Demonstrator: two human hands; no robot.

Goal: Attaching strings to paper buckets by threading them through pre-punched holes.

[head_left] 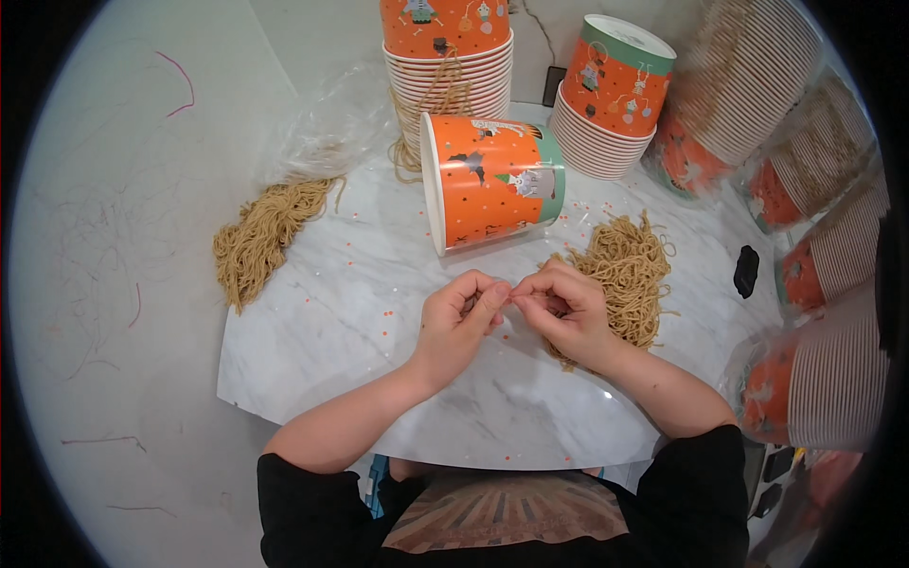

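My left hand (pixel 456 320) and my right hand (pixel 570 308) meet over the middle of the marbled table, both closed with thumbs and fingertips pinched together. Whatever lies between the fingertips is too small to make out. Just behind them an orange paper bucket (pixel 488 180) with a green band and printed figures rests on its side, its white rim facing left. Against my right hand sits a loose heap of tan cord (pixel 630 275), partly covered by that hand and wrist.
Tan cord (pixel 265 232) spills from a clear plastic bag (pixel 331 123) at the left. Nested orange buckets (pixel 447 80) stand behind, with another stack (pixel 606 133) beside them. Plastic-wrapped stacks (pixel 819 383) line the right side. A small black object (pixel 746 272) and orange dots lie on the table (pixel 312 369).
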